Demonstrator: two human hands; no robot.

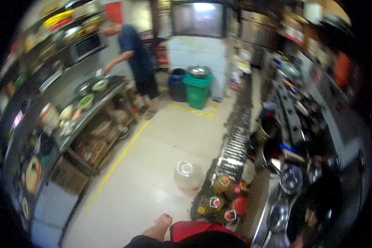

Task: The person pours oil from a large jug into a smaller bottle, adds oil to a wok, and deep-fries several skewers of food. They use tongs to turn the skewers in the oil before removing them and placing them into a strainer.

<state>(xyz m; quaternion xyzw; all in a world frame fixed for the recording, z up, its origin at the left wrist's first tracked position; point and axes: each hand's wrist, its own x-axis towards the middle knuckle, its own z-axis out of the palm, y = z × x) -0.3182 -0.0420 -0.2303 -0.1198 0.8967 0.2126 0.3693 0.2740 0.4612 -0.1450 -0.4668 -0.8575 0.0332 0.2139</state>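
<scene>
My left hand hangs low at my side over the pale floor, a thin band at its wrist. Its fingers look curled into a loose fist, and nothing sticks out of it. Beside it is the red cloth on my front. My right hand does not show clearly anywhere. At the lower right sits a large dark wok; a blurred brownish patch on it cannot be made out. Left of the wok stand a shiny metal bowl and a strainer-like metal bowl.
Ahead on the floor stands a big translucent jug. Several capped bottles crowd a dark grated drain. Another person works at the left counter. Farther back is a green bin topped by a metal basin.
</scene>
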